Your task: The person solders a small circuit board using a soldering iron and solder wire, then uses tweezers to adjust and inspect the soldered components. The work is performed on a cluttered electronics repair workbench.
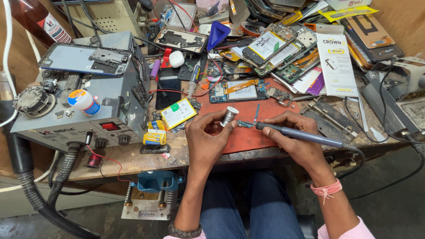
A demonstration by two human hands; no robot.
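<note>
Table (133,159) is buried in phone-repair clutter. Biggest item is the grey hot-air rework station (75,110) on my left, a phone back frame (84,59) lying on top of it. The red work mat (248,132) sits centre, with an opened phone (234,91) at its far edge, board and flex exposed. My left hand (208,135) is closed round a small solder wire spool (229,116), pinched between thumb and fingers and held just above the mat. My right hand (294,132) grips the soldering iron (301,135) pen-style, tip pointing left at a small flex part (244,124) on the mat, right between both hands. My read: mid-job. Phone is open, iron and solder are brought to the part, but I see no finished joint and nothing reassembled. I can't tell whether the tip touches the part; it's too small. No solder strand is visible off the spool. Iron cable runs out of view to the right, and the stack of phones at the back hides much of itself.
</note>
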